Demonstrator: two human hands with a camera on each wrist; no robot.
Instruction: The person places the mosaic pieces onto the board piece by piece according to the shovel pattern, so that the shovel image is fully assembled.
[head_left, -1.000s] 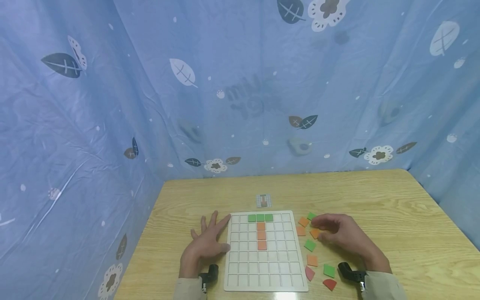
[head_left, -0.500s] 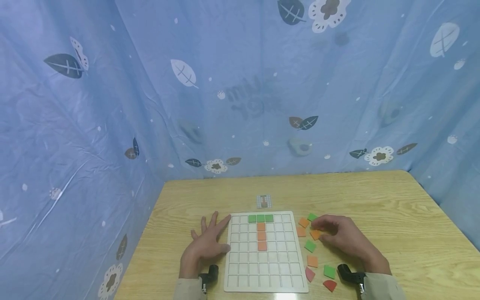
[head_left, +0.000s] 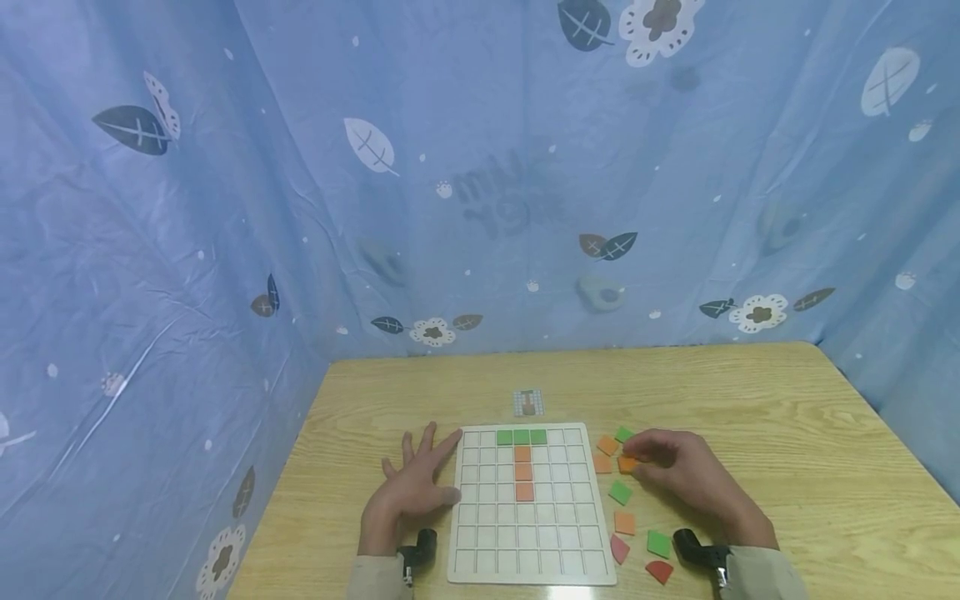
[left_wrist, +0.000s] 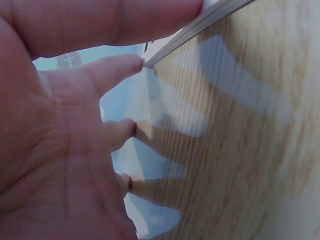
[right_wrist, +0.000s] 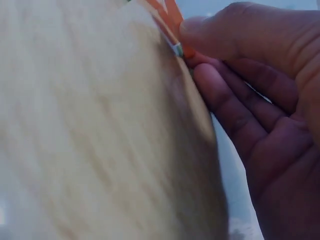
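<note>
A white grid board (head_left: 487, 575) lies on the table with a row of green tiles (head_left: 521, 437) at its far edge and a column of orange tiles (head_left: 523, 472) below them. My left hand (head_left: 416, 485) is spread flat-fingered, thumb and index fingertip at the board's left edge. To the right of the board my right hand (head_left: 686, 471) pinches an orange square tile (head_left: 627, 464) between thumb and fingers, low at the table. The right wrist view shows the thumb (right_wrist: 200, 32) against that tile, its far part cut off by the frame.
Loose orange tiles (head_left: 624, 522), green tiles (head_left: 658, 544) and red quarter-round pieces (head_left: 659, 571) lie right of the board. A small picture card (head_left: 528, 402) lies beyond it. A blue patterned curtain (head_left: 525, 250) borders the wooden table (head_left: 712, 375).
The orange tile at my right fingertips has turned and shifted slightly left and up, now pinched. My left hand and the board have stayed put.
</note>
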